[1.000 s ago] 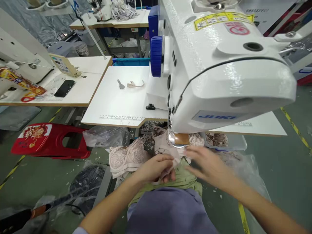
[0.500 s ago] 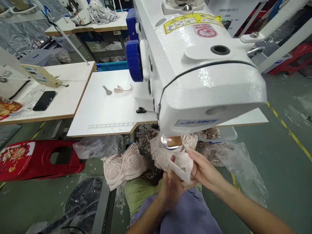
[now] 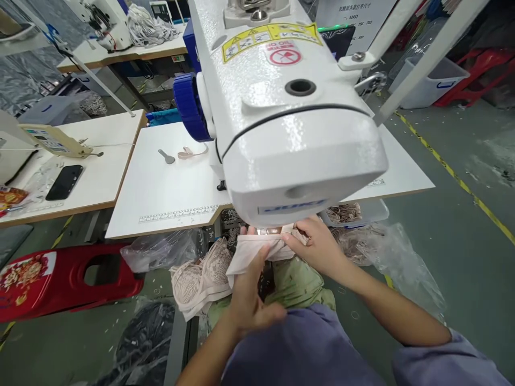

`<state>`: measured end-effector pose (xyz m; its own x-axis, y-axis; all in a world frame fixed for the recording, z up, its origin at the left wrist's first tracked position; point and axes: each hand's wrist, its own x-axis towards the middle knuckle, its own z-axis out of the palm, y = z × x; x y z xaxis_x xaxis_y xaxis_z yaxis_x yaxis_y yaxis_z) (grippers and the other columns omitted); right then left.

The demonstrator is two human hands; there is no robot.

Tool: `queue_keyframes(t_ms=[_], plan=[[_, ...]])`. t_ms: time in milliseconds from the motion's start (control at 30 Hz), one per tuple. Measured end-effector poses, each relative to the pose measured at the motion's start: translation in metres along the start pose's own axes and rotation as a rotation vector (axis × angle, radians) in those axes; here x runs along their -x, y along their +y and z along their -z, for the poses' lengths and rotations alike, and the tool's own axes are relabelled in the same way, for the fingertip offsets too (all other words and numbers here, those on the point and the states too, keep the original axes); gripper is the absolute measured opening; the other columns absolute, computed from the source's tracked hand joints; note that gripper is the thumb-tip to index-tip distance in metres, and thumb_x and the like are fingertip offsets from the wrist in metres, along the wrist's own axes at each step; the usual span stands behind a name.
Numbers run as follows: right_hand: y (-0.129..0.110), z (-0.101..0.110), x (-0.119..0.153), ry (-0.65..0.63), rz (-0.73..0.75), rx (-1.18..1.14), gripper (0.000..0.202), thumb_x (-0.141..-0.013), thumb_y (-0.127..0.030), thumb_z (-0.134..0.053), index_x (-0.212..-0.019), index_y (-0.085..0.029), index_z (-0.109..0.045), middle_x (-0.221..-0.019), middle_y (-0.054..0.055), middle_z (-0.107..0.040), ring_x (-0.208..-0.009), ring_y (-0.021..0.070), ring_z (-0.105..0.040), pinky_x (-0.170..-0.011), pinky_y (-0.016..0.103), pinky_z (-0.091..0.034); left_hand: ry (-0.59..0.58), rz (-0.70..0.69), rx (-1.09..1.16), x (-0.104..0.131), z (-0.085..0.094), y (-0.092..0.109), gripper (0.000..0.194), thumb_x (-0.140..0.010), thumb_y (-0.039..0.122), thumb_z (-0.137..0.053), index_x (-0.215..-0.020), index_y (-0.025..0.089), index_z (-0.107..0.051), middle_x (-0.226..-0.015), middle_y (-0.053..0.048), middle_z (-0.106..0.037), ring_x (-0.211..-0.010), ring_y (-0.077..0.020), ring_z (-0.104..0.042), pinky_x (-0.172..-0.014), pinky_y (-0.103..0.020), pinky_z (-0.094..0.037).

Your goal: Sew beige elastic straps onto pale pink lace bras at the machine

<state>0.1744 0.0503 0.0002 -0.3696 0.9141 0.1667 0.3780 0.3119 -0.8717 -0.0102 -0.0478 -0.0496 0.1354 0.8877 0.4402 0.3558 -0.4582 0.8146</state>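
Observation:
Under the head of a white sewing machine [image 3: 306, 161], a pale pink bra [image 3: 251, 251] is stretched between my two hands. My left hand [image 3: 251, 295] grips its left part, with the fingers partly hidden behind the fabric. At the other side, my right hand [image 3: 316, 244] pinches the edge close to the needle area. The machine head hides the needle and part of the bra. Another lace bra [image 3: 201, 276] hangs just left of my left hand, below the table edge.
A white worktable [image 3: 169, 182] bears a printed ruler, a small grey tool [image 3: 166, 156] and a pink strap piece [image 3: 191, 153]. A red stool [image 3: 72, 279] stands at left. On the right are a clear bin [image 3: 356, 213] of straps and plastic bags [image 3: 402, 257].
Both hands have raised the bra toward the needle area and spread it flatter. My left hand has moved left and my right hand up. The view has shifted.

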Motion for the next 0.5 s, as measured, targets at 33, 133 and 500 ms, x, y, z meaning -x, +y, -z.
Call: queue_keyframes(t_ms=[33, 133, 500], plan=[[0.002, -0.004, -0.003, 0.052, -0.008, 0.027, 0.012, -0.084, -0.028, -0.055, -0.08, -0.021, -0.064, -0.1, 0.008, -0.061, -0.094, 0.0221, -0.057, -0.082, 0.033, -0.049, -0.029, -0.027, -0.124, -0.006, 0.001, -0.002, 0.083, -0.087, 0.066, -0.057, -0.154, 0.023, -0.033, -0.15, -0.019, -0.044, -0.143, -0.0416, -0.035, -0.119, -0.063, -0.014], [0.009, -0.014, -0.006, 0.12, -0.135, -0.106, 0.009, -0.079, -0.029, -0.056, -0.082, -0.021, -0.059, -0.096, 0.007, -0.061, -0.078, 0.0187, -0.054, -0.071, 0.032, -0.049, -0.136, -0.034, -0.426, -0.019, -0.001, -0.002, 0.072, -0.092, 0.048, -0.059, -0.154, 0.022, -0.031, -0.131, -0.02, -0.062, -0.127, -0.0382, -0.055, -0.111, -0.064, -0.034], [0.034, -0.007, -0.038, 0.048, -0.156, -0.155, 0.021, -0.087, -0.044, -0.055, -0.091, -0.024, -0.06, -0.093, 0.005, -0.062, -0.082, 0.0205, -0.057, -0.074, 0.035, -0.051, -0.24, 0.049, -0.529, -0.036, 0.002, 0.006, 0.057, -0.093, 0.043, -0.061, -0.141, 0.015, -0.052, -0.088, -0.011, -0.076, -0.096, -0.0302, -0.072, -0.089, -0.042, -0.057]])
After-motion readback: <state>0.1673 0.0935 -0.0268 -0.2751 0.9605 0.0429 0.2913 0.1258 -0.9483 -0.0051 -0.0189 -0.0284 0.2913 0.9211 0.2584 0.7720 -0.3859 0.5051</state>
